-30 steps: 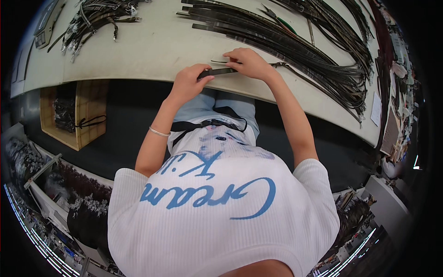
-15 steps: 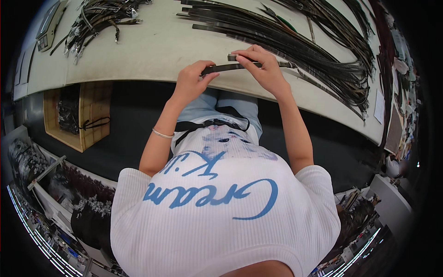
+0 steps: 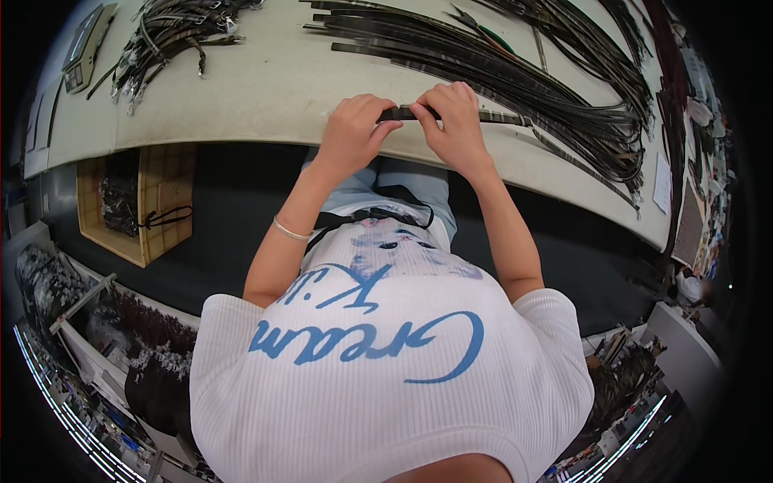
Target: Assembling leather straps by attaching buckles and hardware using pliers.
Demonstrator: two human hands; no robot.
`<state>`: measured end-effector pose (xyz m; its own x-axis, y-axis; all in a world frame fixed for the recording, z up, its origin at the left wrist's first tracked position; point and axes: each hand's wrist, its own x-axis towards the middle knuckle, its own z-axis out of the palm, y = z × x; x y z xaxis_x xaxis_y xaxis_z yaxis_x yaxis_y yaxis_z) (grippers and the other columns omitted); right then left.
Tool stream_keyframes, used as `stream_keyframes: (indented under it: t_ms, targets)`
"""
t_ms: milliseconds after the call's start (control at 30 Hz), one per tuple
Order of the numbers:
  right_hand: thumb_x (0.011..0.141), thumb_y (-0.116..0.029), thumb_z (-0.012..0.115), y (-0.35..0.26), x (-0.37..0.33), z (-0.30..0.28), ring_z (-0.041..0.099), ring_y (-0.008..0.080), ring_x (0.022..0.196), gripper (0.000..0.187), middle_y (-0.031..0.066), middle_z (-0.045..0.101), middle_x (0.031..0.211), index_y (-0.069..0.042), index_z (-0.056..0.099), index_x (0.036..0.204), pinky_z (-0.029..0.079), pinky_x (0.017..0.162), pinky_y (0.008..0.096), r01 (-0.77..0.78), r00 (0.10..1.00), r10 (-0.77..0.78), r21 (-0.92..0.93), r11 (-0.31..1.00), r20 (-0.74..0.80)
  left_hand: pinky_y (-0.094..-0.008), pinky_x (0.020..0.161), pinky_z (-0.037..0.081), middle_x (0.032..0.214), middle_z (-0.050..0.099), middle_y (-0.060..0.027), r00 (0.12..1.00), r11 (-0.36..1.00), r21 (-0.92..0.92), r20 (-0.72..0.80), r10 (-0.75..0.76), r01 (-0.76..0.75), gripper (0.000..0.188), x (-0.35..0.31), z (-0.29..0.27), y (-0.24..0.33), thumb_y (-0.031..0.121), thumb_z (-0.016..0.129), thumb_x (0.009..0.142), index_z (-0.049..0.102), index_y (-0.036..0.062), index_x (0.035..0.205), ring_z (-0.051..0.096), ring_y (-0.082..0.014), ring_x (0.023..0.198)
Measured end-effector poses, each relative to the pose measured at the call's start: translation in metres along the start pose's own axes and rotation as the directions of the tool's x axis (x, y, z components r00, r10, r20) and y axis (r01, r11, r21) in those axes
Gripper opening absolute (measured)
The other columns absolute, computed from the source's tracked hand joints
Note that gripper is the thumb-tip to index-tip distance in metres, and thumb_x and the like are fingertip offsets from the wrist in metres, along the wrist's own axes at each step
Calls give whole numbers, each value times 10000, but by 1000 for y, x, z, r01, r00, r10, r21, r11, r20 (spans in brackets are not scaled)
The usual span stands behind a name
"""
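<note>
Strap (image 3: 501, 118), held at the near middle of the tabletop (image 3: 241, 88), near side of a long strap bundle (image 3: 483, 68), right of a buckled heap (image 3: 165, 36). Seemingly midway through handling, not yet released; impossible to tell how much done or left. Pinched by left hand (image 3: 354, 129) and right hand (image 3: 452, 125), angled toward each other, fingers narrowed around it.

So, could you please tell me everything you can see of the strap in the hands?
The strap is dark, flat and narrow, leather-like, slightly shiny. It runs crosswise over the table near its front edge. The left hand grips it; the right hand grips and partly hides it farther right. Beyond, it nears the pile; its right end is unclear.
</note>
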<state>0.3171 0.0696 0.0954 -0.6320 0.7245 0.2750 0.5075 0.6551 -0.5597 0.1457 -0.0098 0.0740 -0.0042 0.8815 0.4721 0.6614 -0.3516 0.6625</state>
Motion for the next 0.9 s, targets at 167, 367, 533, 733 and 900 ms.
stream_keyframes:
  t_ms: [167,367,533,733,900]
  targets:
    - [816,-171,630,7,-1,-2,506,268,860,103,46,575,781,-75,631,777,308,985,467,-13,999,12,7,1000,42,-361,644,459,810,608,-126,1000,999,-36,4,-22,22,228,0,7,0,90,711,775,600,-15,946,579,-294,729]
    - [817,-158,623,14,2,-7,474,248,799,117,49,553,732,-57,619,759,339,871,394,-4,993,-4,65,998,115,-369,643,457,804,600,-129,1000,999,-45,0,-6,6,220,2,11,4,83,704,778,593,-15,940,575,-299,731]
    - [822,-134,625,19,5,-10,439,228,727,122,48,527,694,-36,599,755,372,713,345,65,991,-77,108,992,112,-373,648,457,806,598,-132,1000,999,-39,13,20,-20,212,5,13,5,80,700,777,593,-15,933,572,-306,738]
    - [839,-140,625,21,6,-12,437,230,717,138,63,532,714,-20,595,778,373,654,344,39,981,-76,201,979,177,-373,640,462,811,603,-137,998,997,-58,35,47,-45,202,13,19,10,72,700,772,593,-13,921,574,-308,733]
    - [853,-199,645,15,5,-30,496,228,811,182,59,571,812,-25,606,888,406,704,337,-10,982,-30,207,978,188,-293,639,479,823,638,-114,996,983,-166,55,-76,85,214,21,13,6,82,709,785,623,-23,951,610,-221,714]
